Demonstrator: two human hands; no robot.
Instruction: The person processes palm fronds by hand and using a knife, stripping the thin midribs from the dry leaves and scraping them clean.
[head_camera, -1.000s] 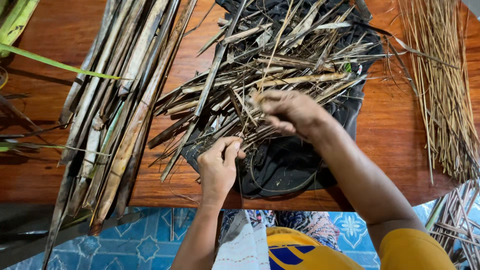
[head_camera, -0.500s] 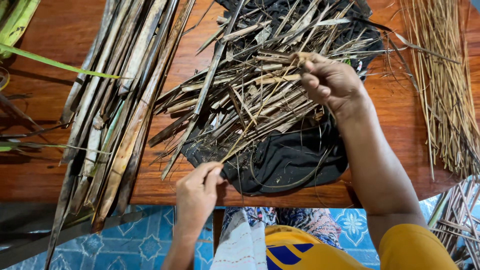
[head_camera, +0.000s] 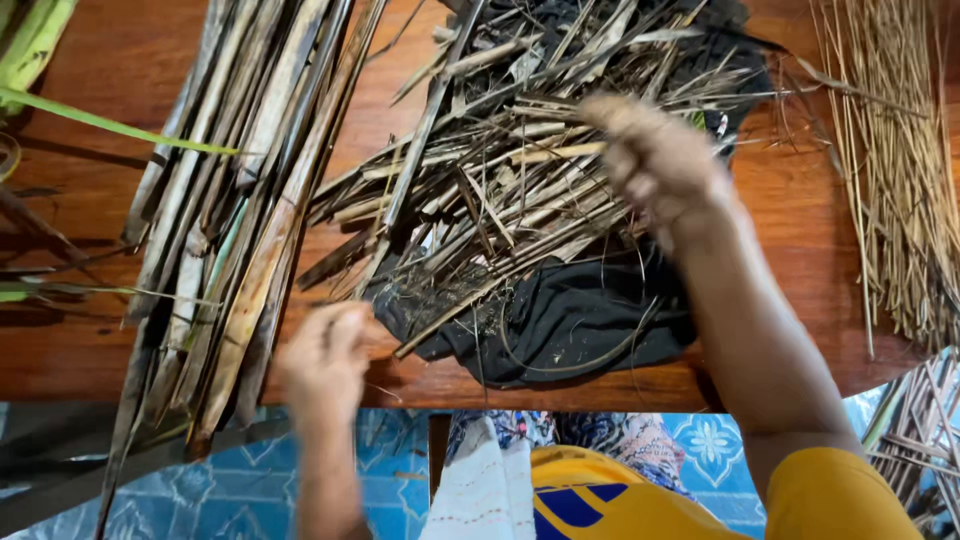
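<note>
Lying across the black cloth (head_camera: 580, 320) near the middle of the wooden surface (head_camera: 810, 250), the heap of dry split leaf strips (head_camera: 500, 190) runs mostly on a slant, its long pieces pointing from the near left up toward the far right corner. The right hand (head_camera: 655, 165) is over the right side of that heap, touching its upper strips, but it is blurred and I cannot tell whether its grip is closed on a strip or loose. The left hand (head_camera: 325, 365) sits at the near edge of the surface, just left of the cloth, fingers curled inward, with nothing visibly held; it is nearer the strip ends that poke out at the near left. A row of long flat leaf blades (head_camera: 240, 220) lies lengthwise beside it, and a bundle of thin midribs (head_camera: 890, 170) lies by the right edge
</note>
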